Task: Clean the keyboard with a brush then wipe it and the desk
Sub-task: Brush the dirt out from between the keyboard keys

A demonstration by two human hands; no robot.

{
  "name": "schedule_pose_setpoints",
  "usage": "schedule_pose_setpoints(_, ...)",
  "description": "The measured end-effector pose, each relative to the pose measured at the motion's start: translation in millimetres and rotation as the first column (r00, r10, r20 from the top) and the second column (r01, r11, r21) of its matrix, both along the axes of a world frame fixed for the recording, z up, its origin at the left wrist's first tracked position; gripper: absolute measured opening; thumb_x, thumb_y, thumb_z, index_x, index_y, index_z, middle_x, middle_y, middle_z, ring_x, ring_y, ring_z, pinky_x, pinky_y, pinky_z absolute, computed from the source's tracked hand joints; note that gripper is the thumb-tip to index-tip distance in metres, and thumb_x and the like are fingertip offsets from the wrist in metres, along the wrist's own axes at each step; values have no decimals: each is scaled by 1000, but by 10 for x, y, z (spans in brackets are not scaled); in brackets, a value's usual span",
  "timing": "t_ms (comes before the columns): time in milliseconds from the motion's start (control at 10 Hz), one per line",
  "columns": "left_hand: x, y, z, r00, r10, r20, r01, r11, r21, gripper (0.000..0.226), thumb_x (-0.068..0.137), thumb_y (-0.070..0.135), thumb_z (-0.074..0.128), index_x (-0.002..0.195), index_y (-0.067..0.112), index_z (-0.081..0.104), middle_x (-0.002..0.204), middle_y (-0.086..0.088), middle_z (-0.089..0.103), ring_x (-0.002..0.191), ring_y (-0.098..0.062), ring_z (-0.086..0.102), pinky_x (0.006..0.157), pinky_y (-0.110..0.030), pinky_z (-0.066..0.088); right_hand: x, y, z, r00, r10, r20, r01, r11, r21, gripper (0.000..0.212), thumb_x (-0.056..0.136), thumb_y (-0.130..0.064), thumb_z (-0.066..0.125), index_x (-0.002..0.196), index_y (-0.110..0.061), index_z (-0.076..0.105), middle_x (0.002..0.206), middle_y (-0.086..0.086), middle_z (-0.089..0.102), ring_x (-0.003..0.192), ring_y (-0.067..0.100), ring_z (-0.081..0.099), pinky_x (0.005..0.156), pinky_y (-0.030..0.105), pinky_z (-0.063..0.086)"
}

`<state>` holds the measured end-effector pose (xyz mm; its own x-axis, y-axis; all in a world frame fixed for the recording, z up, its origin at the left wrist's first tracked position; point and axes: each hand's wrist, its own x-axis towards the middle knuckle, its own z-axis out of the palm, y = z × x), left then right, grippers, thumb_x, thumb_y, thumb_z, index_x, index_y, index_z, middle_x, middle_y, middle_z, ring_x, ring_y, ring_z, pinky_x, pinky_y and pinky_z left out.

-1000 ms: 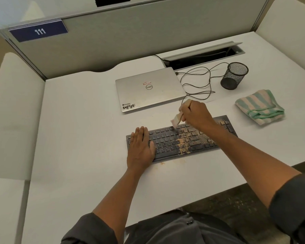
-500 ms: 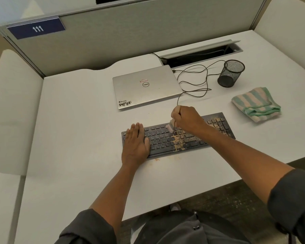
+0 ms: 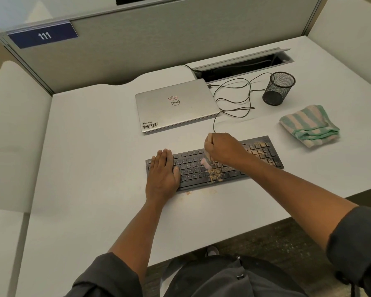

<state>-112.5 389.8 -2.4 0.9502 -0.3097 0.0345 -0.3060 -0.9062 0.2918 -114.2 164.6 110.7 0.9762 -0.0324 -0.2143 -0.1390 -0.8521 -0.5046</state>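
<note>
Tan grit on keyboard, brushing under way.

Keyboard: dark, near counter front edge, grit heaped mid-board and on number pad. Brush: gripped in right hand, bristles blurred, now lower on the mid keys than a second ago, having travelled leftward from the top row. Left hand: flat, fingers straight, pressing the keyboard's left end, unmoved. Grit: some spilled on the counter just before the keyboard. Cloth: striped, folded, well right, untouched. Judgement: brush stage part done; number pad uncleared; wiping not begun.
</note>
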Motion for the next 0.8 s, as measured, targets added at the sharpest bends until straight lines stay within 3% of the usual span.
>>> schedule_pose_setpoints(100, -5, -8, 15, 1000, -3, 4, 3, 1000, 2, 74, 96, 43, 15, 160, 6, 23, 166, -11, 26, 155, -25, 14, 127, -34, -3, 48, 2, 60, 999, 38, 12, -38, 999, -22, 36, 102, -30, 38, 90, -11, 66, 84, 4, 68, 82, 25, 64, 70, 35, 48)
schedule_pose_setpoints(200, -9, -2, 22, 1000, 1, 10, -1, 1000, 1, 74, 96, 44, 14, 159, 6, 24, 165, -12, 27, 155, -26, 15, 126, -33, -4, 55, 35, 100, 993, 122, 10, -122, 984, 130, 27, 101, -29, 47, 94, -13, 68, 86, -6, 68, 86, 20, 64, 78, 36, 50)
schedule_pose_setpoints(300, -15, -3, 27, 1000, -1, 5, 1, 1000, -3, 75, 96, 44, 14, 159, 6, 24, 165, -12, 27, 155, -26, 15, 126, -32, -5, -8, 10, 100, 963, 262, -62, -248, 952, 180, 23, 100, -32, 55, 96, -15, 70, 85, -17, 65, 87, 12, 62, 82, 32, 47)
schedule_pose_setpoints(500, -6, -5, 20, 1000, 4, 12, -4, 1000, -2, 75, 96, 44, 14, 159, 6, 24, 165, -12, 26, 155, -25, 15, 126, -33, -4, 97, -270, 231, 953, 279, -118, -280, 960, 6, 13, 98, -35, 58, 91, -32, 69, 85, -18, 65, 87, 8, 60, 80, 32, 45)
schedule_pose_setpoints(600, -12, -7, 21, 1000, -1, 12, 1, 1000, -1, 75, 96, 44, 14, 159, 6, 24, 165, -12, 26, 155, -25, 15, 127, -35, -3, 77, -211, 216, 956, 278, -93, -257, 948, 188, 17, 99, -27, 59, 92, -20, 72, 83, -20, 67, 76, -1, 61, 76, 28, 45)
schedule_pose_setpoints(700, -15, -7, 26, 1000, 0, 9, 0, 1000, -1, 74, 96, 44, 14, 160, 6, 24, 166, -12, 26, 155, -25, 14, 127, -35, -2, 6, -150, 111, 958, 270, -95, -236, 933, 270, 19, 99, -23, 59, 88, -15, 74, 85, -21, 70, 70, -6, 61, 72, 25, 44)
schedule_pose_setpoints(800, -11, -11, 27, 1000, 4, 2, -4, 1000, 1, 74, 96, 43, 15, 160, 6, 23, 166, -11, 25, 155, -25, 13, 127, -36, -2, 31, -248, 126, 968, 229, -105, -211, 964, 161, 16, 98, -28, 61, 91, -24, 74, 87, -18, 69, 78, 0, 60, 75, 29, 42)
